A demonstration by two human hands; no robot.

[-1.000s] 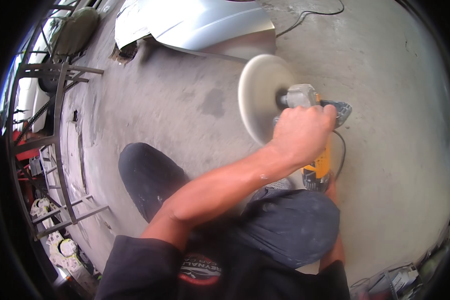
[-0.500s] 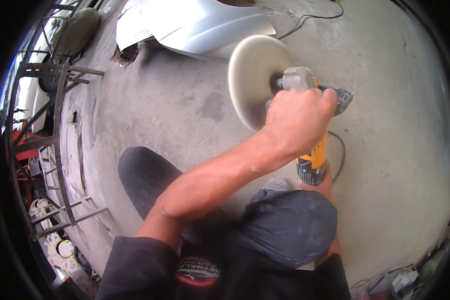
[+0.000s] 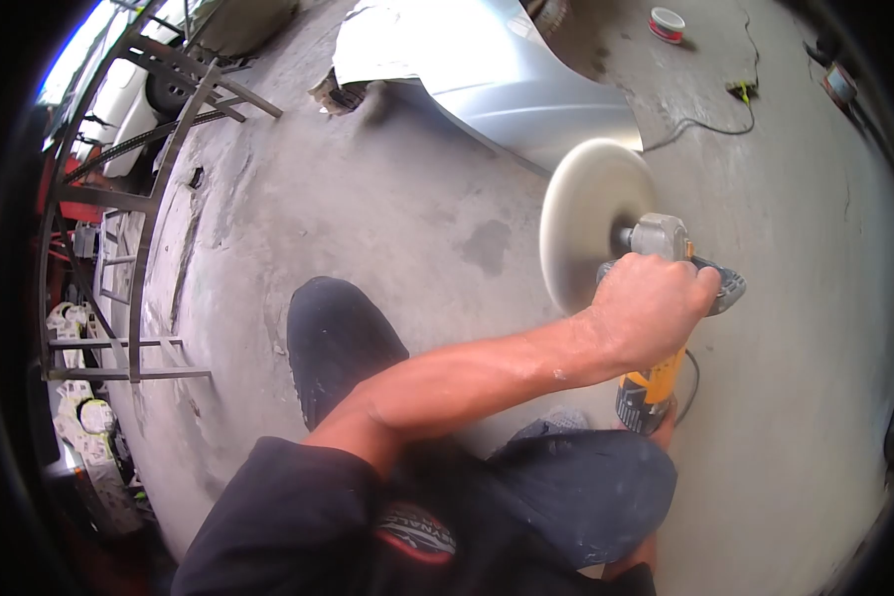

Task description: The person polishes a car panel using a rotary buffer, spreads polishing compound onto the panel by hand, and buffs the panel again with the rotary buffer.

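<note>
A yellow and black rotary polisher (image 3: pixel 659 381) is held between my two hands above the concrete floor. Its round whitish pad (image 3: pixel 588 230) is blurred, as if spinning, and faces left. My left hand (image 3: pixel 651 306) reaches across and wraps round the front handle by the grey metal head. At the rear, my right hand (image 3: pixel 666 427) is closed round the black end of the body, mostly hidden behind my knee and the tool. Just beyond the pad lies a silver car body panel (image 3: pixel 526 84); its near corner appears close to the pad's upper edge, contact unclear.
A metal frame stand (image 3: pixel 159 199) is at the left, with a paper-covered part (image 3: pixel 97 417) behind it. A dark cable (image 3: pixel 710 127) crosses the floor beyond the panel. Farther back sits a red and white round container (image 3: pixel 668 25). My bent knees flank the floor before me.
The view has shifted, so the panel, stand and polisher all appear farther right and lower. Both hands keep their hold, and the pad stays blurred.
</note>
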